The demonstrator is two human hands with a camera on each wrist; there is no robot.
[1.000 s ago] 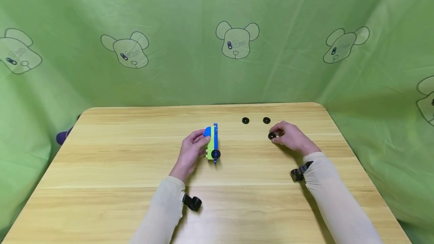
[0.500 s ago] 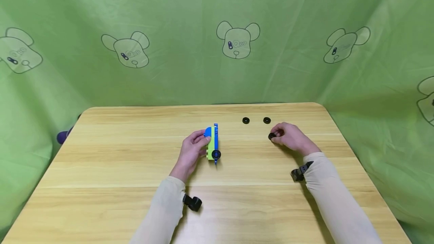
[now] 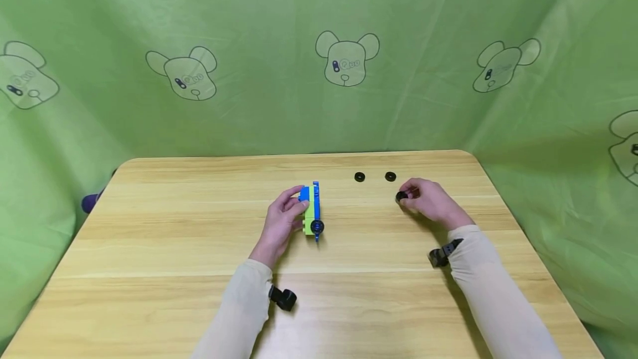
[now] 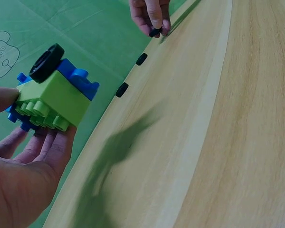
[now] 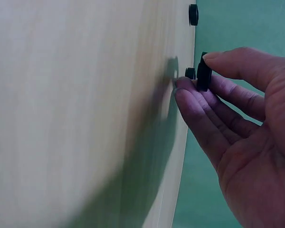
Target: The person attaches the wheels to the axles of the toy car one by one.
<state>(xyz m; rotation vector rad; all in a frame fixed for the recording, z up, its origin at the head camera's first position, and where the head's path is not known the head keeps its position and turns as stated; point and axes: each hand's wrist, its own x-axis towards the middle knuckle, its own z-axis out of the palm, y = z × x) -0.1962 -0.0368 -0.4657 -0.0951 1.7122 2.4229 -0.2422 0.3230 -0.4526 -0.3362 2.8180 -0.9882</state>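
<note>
Left hand (image 3: 278, 223) grips block toy (image 3: 309, 216), right hand (image 3: 432, 202) pinches black wheel (image 5: 204, 77), both part-curled

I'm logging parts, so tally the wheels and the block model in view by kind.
Loose wheels, lying down: 2
Held wheel, in the right hand: 1
Mounted wheel, on the block model: 1
Block model: 1
Total: 5

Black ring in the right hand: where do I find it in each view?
Head: black ring right of centre, pinched by the right hand.
Left wrist: black ring near the top, just right of centre.
Right wrist: black ring right of centre, upper half.
Shared landmark: two loose rings on the table.
</note>
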